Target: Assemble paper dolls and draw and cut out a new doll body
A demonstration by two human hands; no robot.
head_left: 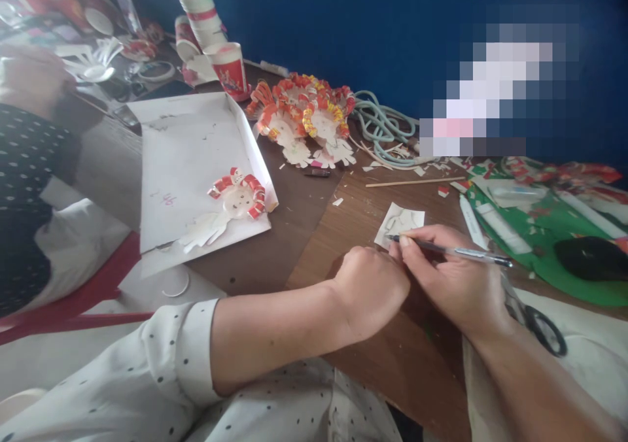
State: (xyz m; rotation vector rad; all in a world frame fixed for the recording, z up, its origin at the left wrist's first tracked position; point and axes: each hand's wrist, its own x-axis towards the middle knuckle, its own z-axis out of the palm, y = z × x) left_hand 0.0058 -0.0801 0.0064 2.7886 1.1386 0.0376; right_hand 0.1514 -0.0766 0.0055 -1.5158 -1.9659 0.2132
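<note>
Pen [471,254] in the right hand [449,278], its tip at a small white paper piece [415,220] that bears a dark drawn outline. The right thumb and fingers are closed around the shaft near its tip; the rear end slants past the knuckles. The left hand [375,288] lies just beside the paper's lower edge, back upward and fingers curled under; whether they pinch anything cannot be told. The paper lies flat on the brown table [314,252], ahead of both hands.

Beyond the paper are a thin wooden stick [415,182] and a looped pale-green cord [387,125]. To the right, a green sheet [583,285] carries scraps and a white tube [503,227]; scissors [544,331] lie nearer the right forearm. To the left, a shallow white box [179,144] holds a paper figure [239,200] with red curls. Similar figures [324,125] are heaped behind it, near a red-and-white paper cup [228,69]. At far left appears a co-worker's dark dotted sleeve [29,187].
</note>
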